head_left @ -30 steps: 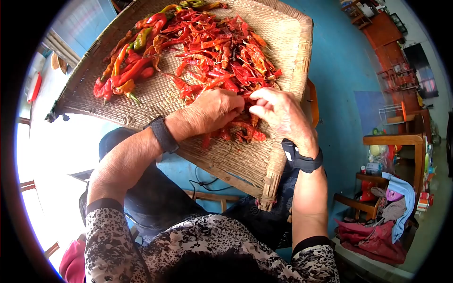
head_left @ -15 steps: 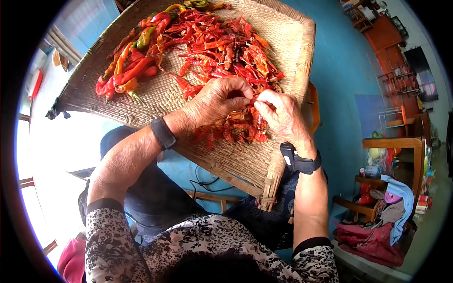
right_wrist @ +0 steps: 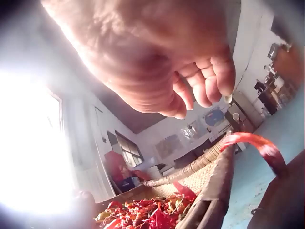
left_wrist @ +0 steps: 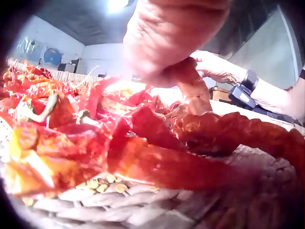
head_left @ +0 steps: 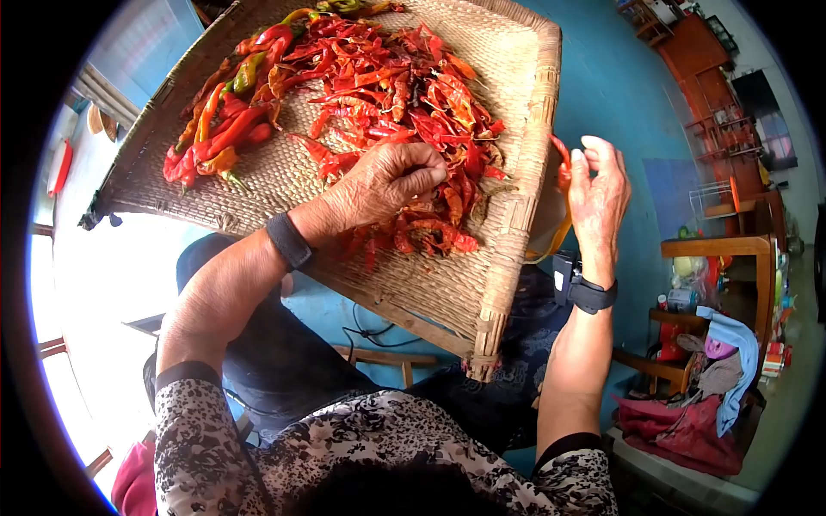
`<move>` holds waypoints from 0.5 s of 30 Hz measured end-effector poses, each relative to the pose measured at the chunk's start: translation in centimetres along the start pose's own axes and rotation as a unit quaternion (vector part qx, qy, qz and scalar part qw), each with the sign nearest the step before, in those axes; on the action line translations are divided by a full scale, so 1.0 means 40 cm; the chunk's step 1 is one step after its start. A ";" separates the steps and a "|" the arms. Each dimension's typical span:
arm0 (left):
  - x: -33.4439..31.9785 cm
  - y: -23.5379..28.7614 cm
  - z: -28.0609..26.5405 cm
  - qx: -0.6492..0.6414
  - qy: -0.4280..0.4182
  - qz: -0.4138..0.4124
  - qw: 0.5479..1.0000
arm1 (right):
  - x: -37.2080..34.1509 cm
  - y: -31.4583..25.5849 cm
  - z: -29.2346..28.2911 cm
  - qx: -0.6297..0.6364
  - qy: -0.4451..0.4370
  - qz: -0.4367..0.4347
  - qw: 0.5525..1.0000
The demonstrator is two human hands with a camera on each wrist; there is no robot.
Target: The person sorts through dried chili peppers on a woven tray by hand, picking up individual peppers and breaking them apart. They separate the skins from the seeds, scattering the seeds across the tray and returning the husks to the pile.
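Note:
My left hand (head_left: 387, 178) is low over the dried red chillies (head_left: 379, 95) on the woven tray (head_left: 512, 64). Its fingers are curled, thumb against the index finger; I cannot tell whether something small is pinched there. In the left wrist view an orange-red chilli (left_wrist: 194, 93) overlaps the underside of that hand. My right hand (head_left: 600, 193) is past the tray's right edge, fingers parted and loosely bent. A red chilli (right_wrist: 257, 143) hangs in the air apart from its fingers, above a container partly hidden by the tray, whose yellow-orange edge (head_left: 561, 234) shows.
Fresher red, orange and green peppers (head_left: 228, 129) lie on the tray's left side. The tray rests over the person's legs (head_left: 275, 353). A wooden chair (head_left: 671, 370) with clothes stands at the right on the blue floor (head_left: 594, 86).
The hands were together over the tray, fingertips meeting at a chilli. The right hand has moved right, past the tray edge, and let a red chilli go. The left hand has stayed over the pile.

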State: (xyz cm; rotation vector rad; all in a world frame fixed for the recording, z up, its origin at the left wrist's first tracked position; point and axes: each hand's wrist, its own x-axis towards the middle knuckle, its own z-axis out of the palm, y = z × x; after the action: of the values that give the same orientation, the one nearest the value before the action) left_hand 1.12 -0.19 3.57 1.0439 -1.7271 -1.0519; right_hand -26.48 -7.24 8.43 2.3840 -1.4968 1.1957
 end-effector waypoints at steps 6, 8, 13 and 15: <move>0.014 0.023 -0.009 -0.217 0.011 -0.098 0.971 | -0.033 -0.153 0.034 0.207 -0.252 -0.028 0.945; 0.019 0.025 -0.017 -0.257 0.024 -0.106 0.960 | -0.044 -0.190 0.056 0.245 -0.332 -0.030 0.910; 0.020 0.046 -0.027 -0.310 0.054 -0.074 0.946 | -0.055 -0.217 0.092 0.259 -0.454 -0.028 0.852; 0.016 0.053 -0.027 -0.311 0.064 -0.068 0.946 | -0.054 -0.226 0.095 0.278 -0.471 -0.015 0.837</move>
State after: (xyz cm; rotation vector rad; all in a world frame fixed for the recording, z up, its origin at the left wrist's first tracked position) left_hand 1.47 -0.40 6.00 0.8013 -1.1063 -1.4551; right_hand -17.62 -2.68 7.25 3.7206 -1.3449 0.4167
